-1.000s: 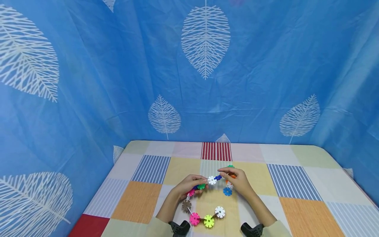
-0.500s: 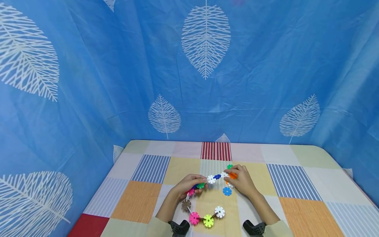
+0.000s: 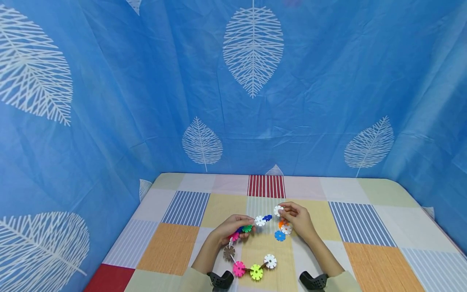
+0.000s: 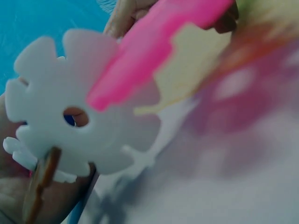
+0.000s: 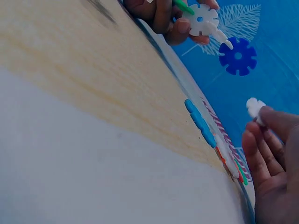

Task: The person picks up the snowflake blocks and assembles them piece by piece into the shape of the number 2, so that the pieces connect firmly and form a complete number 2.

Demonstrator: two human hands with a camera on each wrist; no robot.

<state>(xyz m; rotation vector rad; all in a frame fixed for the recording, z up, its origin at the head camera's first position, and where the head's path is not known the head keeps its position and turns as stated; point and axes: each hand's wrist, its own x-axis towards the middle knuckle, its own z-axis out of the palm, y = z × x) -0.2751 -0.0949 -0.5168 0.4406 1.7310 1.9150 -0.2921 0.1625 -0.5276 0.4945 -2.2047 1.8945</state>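
Observation:
In the head view my left hand (image 3: 231, 228) grips a chain of interlocking notched plastic discs near a green disc (image 3: 247, 228). From there the chain runs to a white disc (image 3: 260, 221) and a dark blue end disc (image 3: 268, 217). Its other end curves toward me through a brown disc (image 3: 229, 252), a pink one (image 3: 238, 269) and a yellow one (image 3: 256, 272) to a white disc (image 3: 270, 261). My right hand (image 3: 300, 221) pinches a separate white disc (image 5: 254, 107) between thumb and fingers, with a gap between it and the blue end disc (image 5: 238, 56).
Several discs lie on the checked tablecloth (image 3: 310, 190) beside my right hand: a light blue disc (image 3: 280, 235), a white-and-orange-looking disc (image 3: 286, 229) and an orange one (image 3: 282, 224). A blue leaf-print curtain (image 3: 292, 121) hangs behind the table.
My right hand has drawn slightly right, away from the blue end disc, and the white disc now shows face-on at its fingertips. The loose green disc is now hidden. My left hand stays put.

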